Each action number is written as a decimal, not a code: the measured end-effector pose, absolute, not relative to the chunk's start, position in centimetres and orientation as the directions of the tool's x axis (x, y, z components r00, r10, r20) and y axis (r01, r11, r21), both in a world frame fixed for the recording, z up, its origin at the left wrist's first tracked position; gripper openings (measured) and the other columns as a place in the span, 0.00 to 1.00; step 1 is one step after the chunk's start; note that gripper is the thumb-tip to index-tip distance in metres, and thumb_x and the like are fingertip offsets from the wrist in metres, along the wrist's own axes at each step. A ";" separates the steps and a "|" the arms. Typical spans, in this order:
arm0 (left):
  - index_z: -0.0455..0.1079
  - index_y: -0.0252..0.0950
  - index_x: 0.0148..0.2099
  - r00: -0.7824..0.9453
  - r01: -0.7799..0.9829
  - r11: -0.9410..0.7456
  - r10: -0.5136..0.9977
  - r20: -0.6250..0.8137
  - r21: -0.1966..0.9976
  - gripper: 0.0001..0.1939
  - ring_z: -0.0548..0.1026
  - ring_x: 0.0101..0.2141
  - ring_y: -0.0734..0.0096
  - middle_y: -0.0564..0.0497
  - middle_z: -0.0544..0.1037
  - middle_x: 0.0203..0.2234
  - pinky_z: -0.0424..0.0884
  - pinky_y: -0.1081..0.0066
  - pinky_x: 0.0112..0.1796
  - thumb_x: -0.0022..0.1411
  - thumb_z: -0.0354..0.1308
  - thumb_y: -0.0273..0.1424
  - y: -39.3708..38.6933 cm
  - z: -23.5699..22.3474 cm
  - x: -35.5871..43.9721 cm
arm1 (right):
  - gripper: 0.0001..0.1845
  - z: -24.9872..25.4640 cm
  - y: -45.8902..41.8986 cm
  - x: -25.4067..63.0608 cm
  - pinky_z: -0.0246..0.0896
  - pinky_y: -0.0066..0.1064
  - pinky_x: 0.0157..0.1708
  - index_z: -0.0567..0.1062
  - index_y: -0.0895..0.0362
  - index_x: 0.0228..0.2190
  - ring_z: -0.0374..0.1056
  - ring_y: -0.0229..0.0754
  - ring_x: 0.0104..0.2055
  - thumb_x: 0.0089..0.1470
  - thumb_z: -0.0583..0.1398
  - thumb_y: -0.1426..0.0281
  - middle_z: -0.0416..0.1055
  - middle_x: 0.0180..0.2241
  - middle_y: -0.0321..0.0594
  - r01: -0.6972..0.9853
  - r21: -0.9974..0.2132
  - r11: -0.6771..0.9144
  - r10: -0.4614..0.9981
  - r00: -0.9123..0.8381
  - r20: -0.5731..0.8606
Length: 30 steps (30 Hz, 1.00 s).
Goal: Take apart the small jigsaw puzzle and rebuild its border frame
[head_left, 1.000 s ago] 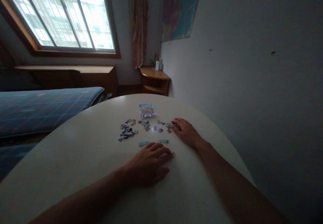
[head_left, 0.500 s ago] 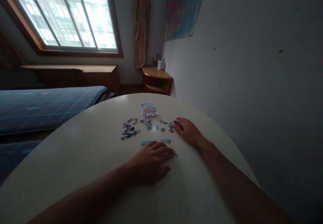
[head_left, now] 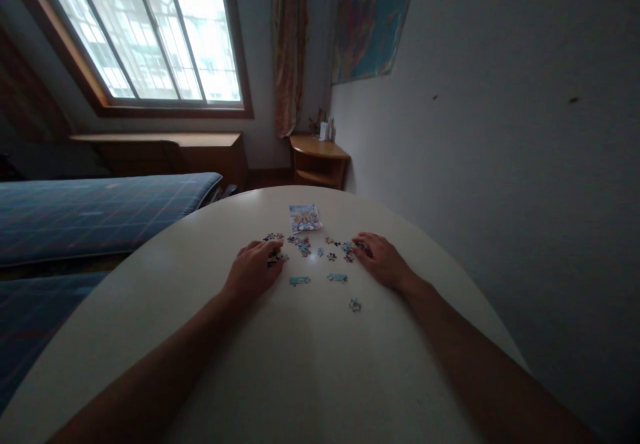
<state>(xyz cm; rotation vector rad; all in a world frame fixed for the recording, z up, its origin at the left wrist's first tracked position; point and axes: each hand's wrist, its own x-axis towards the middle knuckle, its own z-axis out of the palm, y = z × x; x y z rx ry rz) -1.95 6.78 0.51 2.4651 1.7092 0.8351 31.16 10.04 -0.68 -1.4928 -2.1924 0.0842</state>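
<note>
A round white table [head_left: 310, 364] carries scattered jigsaw pieces [head_left: 304, 247] and a small picture card [head_left: 305, 218] farther back. My left hand [head_left: 253, 271] lies palm down over the left heap of pieces, fingers slightly curled on them. My right hand [head_left: 383, 261] rests at the right end of the pieces, its fingertips touching a few. Two light-blue joined bits [head_left: 299, 281] [head_left: 337, 277] lie between the hands. A single piece [head_left: 355, 305] sits alone nearer to me.
A bed with a blue checked cover [head_left: 100, 207] stands at the left. A wooden corner shelf [head_left: 317, 157] and a low wooden bench [head_left: 165, 147] sit under the window. A grey wall [head_left: 500, 164] runs close along the table's right side.
My left hand has left the single piece near the table's middle and moved forward and left onto the heap. The right hand has stayed put. The view has shifted slightly.
</note>
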 end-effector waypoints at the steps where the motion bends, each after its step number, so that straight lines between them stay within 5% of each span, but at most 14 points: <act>1: 0.71 0.40 0.52 0.260 0.860 -0.399 0.879 0.401 0.317 0.15 0.74 0.49 0.49 0.46 0.80 0.44 0.69 0.49 0.51 0.63 0.56 0.34 6.9 0.4 -2.1 | 0.20 -0.7 10.0 31.2 0.57 0.48 0.61 0.76 0.57 0.48 0.64 0.52 0.59 0.64 0.54 0.60 0.71 0.55 0.51 0.862 -0.311 0.401 0.891 -0.287 0.352; 7: 0.71 0.42 0.53 0.298 0.845 -0.427 0.876 0.380 0.323 0.15 0.75 0.48 0.56 0.50 0.81 0.42 0.68 0.56 0.53 0.64 0.56 0.34 7.7 0.5 -3.0 | 0.20 -0.7 10.1 31.2 0.57 0.49 0.60 0.76 0.57 0.49 0.65 0.52 0.59 0.63 0.54 0.59 0.71 0.55 0.51 0.865 -0.314 0.391 0.895 -0.278 0.348; 15: 0.76 0.39 0.47 0.128 0.892 -0.266 0.925 0.359 0.367 0.16 0.75 0.47 0.54 0.46 0.80 0.45 0.68 0.58 0.53 0.64 0.53 0.40 10.2 0.0 -6.8 | 0.21 -0.6 10.0 31.2 0.56 0.48 0.62 0.75 0.58 0.49 0.64 0.52 0.60 0.64 0.53 0.59 0.70 0.56 0.51 0.867 -0.322 0.381 0.903 -0.273 0.331; 23: 0.77 0.39 0.46 -0.083 0.877 -0.077 0.948 0.306 0.475 0.15 0.77 0.46 0.57 0.47 0.82 0.41 0.70 0.63 0.50 0.63 0.51 0.31 11.2 -0.3 -7.4 | 0.21 -0.5 9.9 31.2 0.57 0.48 0.61 0.75 0.59 0.49 0.64 0.52 0.59 0.64 0.53 0.60 0.70 0.56 0.53 0.861 -0.315 0.400 0.895 -0.293 0.335; 30: 0.75 0.36 0.48 -0.078 0.843 -0.107 0.945 0.317 0.527 0.17 0.78 0.44 0.58 0.45 0.82 0.43 0.71 0.64 0.48 0.62 0.57 0.40 11.4 -0.4 -7.5 | 0.21 -0.6 10.0 31.3 0.56 0.48 0.62 0.75 0.59 0.49 0.64 0.53 0.60 0.64 0.53 0.60 0.70 0.56 0.52 0.863 -0.312 0.397 0.896 -0.291 0.334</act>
